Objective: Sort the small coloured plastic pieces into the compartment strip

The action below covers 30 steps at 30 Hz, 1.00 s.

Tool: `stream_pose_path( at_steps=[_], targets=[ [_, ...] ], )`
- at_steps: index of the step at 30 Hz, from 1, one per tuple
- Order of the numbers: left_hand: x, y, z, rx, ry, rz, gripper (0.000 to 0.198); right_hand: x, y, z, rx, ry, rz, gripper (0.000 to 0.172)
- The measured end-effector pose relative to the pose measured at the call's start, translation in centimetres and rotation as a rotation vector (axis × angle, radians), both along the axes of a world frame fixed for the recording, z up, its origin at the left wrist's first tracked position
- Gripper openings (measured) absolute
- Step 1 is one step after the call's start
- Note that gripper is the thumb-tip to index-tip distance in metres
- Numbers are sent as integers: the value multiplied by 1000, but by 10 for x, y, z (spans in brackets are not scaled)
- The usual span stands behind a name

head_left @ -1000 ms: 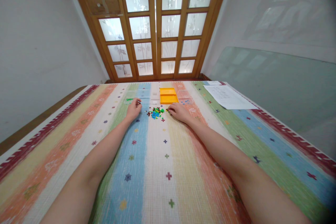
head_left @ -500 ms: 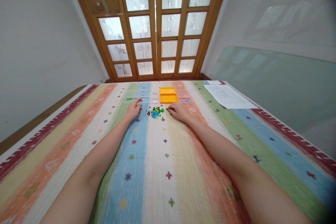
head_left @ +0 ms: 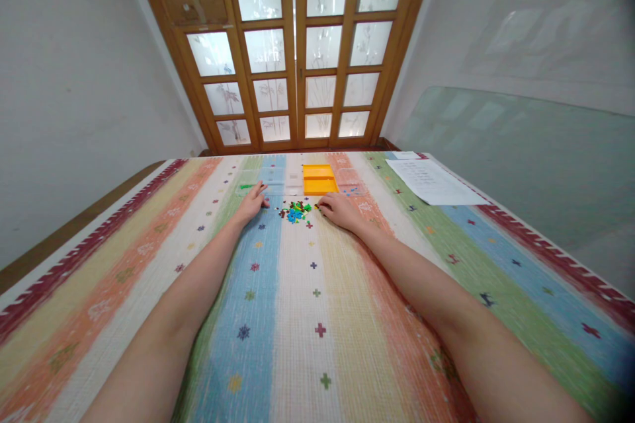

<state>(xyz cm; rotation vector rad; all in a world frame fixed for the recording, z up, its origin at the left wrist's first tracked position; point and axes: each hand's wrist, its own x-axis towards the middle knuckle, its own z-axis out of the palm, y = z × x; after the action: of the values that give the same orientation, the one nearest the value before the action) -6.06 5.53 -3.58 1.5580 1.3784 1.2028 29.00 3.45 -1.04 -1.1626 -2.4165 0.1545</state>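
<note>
Left of centre, my left hand [head_left: 252, 204], thumb and fingers parted, apparently empty; mid-frame, small coloured pieces [head_left: 296, 213] heaped on the striped cloth [head_left: 297, 317]; just above and right, orange box [head_left: 320, 186]; right of centre, my right hand [head_left: 338, 207], fingers curled, whether gripping a piece I cannot tell.

A loose pile of small blue, green, yellow and brown pieces [head_left: 296, 213] lies on a striped, multicoloured cloth [head_left: 300, 317]. Left of the pile, a bare left hand [head_left: 253, 204] holds thumb and fingers apart; just right of the pile, a bare right hand [head_left: 336, 208] curls its fingers downward. Beyond the pile sits an orange-yellow rectangular plastic box [head_left: 320, 185]; well right of the pile lies a printed white paper sheet [head_left: 430, 182].
</note>
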Motion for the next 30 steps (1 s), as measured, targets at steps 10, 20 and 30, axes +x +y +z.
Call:
stream_pose_path(
  at_steps=[10, 20, 30],
  targets=[
    [6, 3, 2, -21, -22, 51, 74, -1, -1, 0, -5, 6, 3, 20],
    [5, 4, -1, 21, 39, 67, 75, -1, -1, -1, 6, 9, 6, 20],
    [5, -6, -9, 273, 416, 49, 58, -2, -4, 1, 89, -77, 19, 23]
  ],
)
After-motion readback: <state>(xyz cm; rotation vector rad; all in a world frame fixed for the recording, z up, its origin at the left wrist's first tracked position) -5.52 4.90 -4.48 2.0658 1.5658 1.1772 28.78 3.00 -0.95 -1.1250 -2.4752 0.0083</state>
